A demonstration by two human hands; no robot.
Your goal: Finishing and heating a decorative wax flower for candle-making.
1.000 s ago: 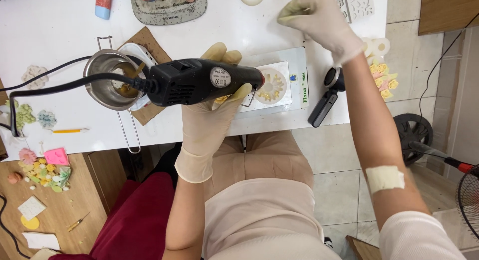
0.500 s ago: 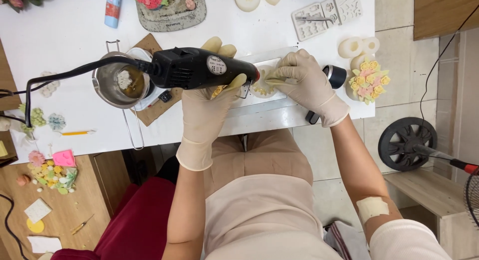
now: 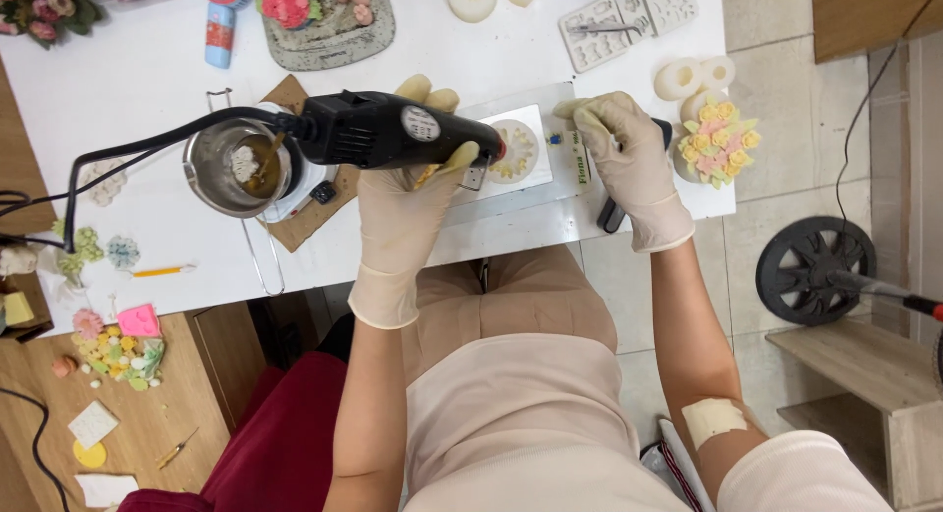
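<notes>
Black heat gun gripped in left hand, nozzle aimed at round mold on tray at desk's front edge. Right hand clamped on tray's right side, likely steadying it. Earlier it hovered at mold; now shifted right.

Two gloved hands, one heat gun

black corded heat gun level over a cream flower-shaped piece (on a white tile)
</notes>
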